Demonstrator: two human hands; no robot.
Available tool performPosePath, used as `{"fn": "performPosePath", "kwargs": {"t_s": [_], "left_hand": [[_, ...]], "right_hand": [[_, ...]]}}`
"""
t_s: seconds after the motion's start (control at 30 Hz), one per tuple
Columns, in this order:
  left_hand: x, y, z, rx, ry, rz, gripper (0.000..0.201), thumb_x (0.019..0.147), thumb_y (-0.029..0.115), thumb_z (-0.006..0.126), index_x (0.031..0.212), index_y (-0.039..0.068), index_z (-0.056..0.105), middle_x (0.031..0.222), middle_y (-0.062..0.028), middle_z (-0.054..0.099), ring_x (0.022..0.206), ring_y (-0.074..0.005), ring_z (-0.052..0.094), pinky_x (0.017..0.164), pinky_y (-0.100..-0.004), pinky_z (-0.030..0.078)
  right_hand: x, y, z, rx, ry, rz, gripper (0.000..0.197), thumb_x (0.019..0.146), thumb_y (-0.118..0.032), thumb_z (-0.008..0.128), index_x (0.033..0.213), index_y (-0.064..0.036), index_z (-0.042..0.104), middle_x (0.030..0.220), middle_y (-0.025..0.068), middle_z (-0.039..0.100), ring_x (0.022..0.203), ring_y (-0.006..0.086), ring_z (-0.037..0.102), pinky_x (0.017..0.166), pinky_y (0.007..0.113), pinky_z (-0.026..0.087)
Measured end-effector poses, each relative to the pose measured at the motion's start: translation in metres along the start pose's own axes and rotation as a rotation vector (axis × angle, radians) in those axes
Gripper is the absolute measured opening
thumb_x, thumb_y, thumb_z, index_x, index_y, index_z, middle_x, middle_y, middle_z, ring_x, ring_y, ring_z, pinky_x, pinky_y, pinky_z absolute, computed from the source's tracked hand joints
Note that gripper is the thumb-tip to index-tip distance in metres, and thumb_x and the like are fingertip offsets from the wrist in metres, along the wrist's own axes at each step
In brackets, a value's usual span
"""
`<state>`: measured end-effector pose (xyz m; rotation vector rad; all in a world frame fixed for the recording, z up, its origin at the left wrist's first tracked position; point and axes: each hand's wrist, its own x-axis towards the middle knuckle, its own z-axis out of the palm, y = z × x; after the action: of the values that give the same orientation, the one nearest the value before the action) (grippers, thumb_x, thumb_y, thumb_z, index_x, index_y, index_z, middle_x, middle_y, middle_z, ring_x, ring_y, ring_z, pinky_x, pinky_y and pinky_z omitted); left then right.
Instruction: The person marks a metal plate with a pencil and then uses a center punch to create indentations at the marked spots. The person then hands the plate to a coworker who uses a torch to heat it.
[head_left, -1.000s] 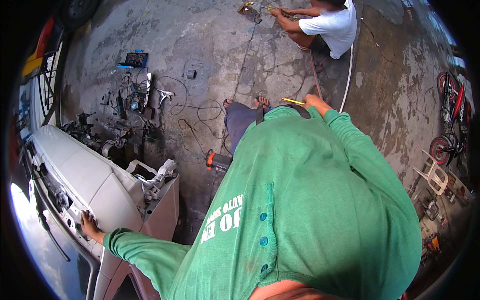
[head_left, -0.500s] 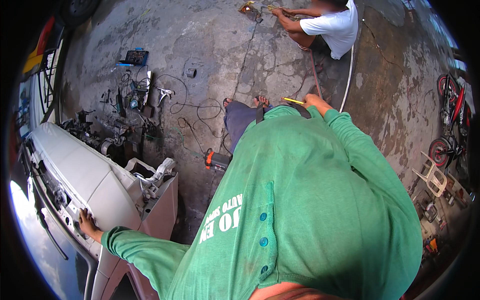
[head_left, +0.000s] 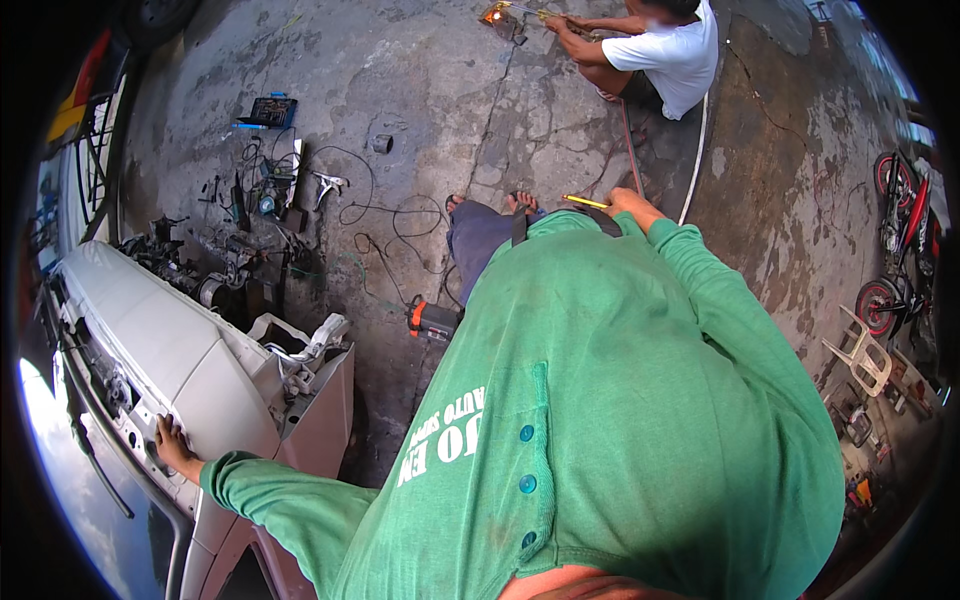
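Observation:
My left hand point(head_left: 176, 448) rests flat on the edge of a white car body point(head_left: 165, 335), beside the windshield point(head_left: 105, 500), with its fingers apart. It holds nothing. At my right hip, my right hand point(head_left: 632, 203) is closed around a thin yellow stick, pencil-like point(head_left: 585, 201), which points left. Its fingers are partly hidden by my green sleeve and shirt. A grey and orange power tool point(head_left: 434, 321) with a cord shows on the floor by my leg, partly covered by my body.
A co-worker in a white shirt point(head_left: 668, 55) crouches ahead, holding a torch by a glowing piece point(head_left: 497, 16). Hoses point(head_left: 692, 165) run along the concrete. Loose engine parts point(head_left: 235, 270), cables and a toolbox point(head_left: 268, 112) lie left. A red motorcycle point(head_left: 905, 235) and a beige chair point(head_left: 862, 352) stand right.
The glow at the co-worker's torch is brighter. My hands stay where they were; the view has shifted very slightly.

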<state>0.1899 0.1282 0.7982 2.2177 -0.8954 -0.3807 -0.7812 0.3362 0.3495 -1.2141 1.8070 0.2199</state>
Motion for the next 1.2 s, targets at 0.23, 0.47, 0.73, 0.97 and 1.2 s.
{"fn": "performPosePath", "kwargs": {"t_s": [0.23,0.47,0.73,0.97,1.2], "left_hand": [[-0.002,0.0,0.005,-0.002,0.006,0.005,0.056,0.092,0.043,0.074,0.13,0.003,0.065,0.119,-0.0095,0.073,0.092,-0.0184,0.061,0.082,-0.0307,0.045],[0.0,0.001,0.004,0.013,0.0,0.021,0.056,0.092,0.042,0.073,0.131,0.003,0.064,0.118,-0.0095,0.073,0.091,-0.0174,0.061,0.081,-0.0307,0.044],[-0.006,0.002,0.008,0.019,0.021,0.01,0.053,0.092,0.043,0.074,0.128,0.005,0.067,0.116,-0.0073,0.074,0.092,-0.0179,0.061,0.081,-0.0314,0.044],[-0.006,0.002,0.007,0.027,0.025,0.017,0.051,0.092,0.043,0.074,0.125,0.005,0.068,0.114,-0.0062,0.074,0.09,-0.0171,0.06,0.079,-0.0309,0.044],[-0.005,0.002,0.007,0.019,0.011,0.018,0.049,0.092,0.042,0.074,0.125,0.006,0.069,0.115,-0.0063,0.074,0.091,-0.0172,0.061,0.079,-0.0306,0.044]], "right_hand": [[-0.001,0.004,0.002,0.026,0.033,0.016,0.033,0.083,-0.027,0.071,0.106,-0.0045,0.076,0.099,0.0252,0.072,0.096,0.0411,0.07,0.084,0.049,0.054],[0.003,0.009,0.007,0.048,0.035,0.002,0.033,0.083,-0.028,0.069,0.105,-0.0042,0.076,0.098,0.0257,0.072,0.095,0.0421,0.07,0.083,0.05,0.053],[0.004,0.005,0.003,0.023,-0.018,0.038,0.032,0.086,-0.026,0.071,0.11,-0.0065,0.076,0.103,0.022,0.073,0.101,0.0386,0.07,0.087,0.048,0.053],[0.009,0.006,0.005,-0.007,-0.005,0.029,0.032,0.084,-0.027,0.072,0.108,-0.0071,0.076,0.101,0.0221,0.073,0.1,0.0398,0.069,0.087,0.048,0.053],[0.009,0.011,0.008,0.021,0.018,0.005,0.031,0.083,-0.025,0.071,0.107,-0.0067,0.076,0.1,0.0224,0.073,0.099,0.0403,0.069,0.086,0.049,0.053]]}}
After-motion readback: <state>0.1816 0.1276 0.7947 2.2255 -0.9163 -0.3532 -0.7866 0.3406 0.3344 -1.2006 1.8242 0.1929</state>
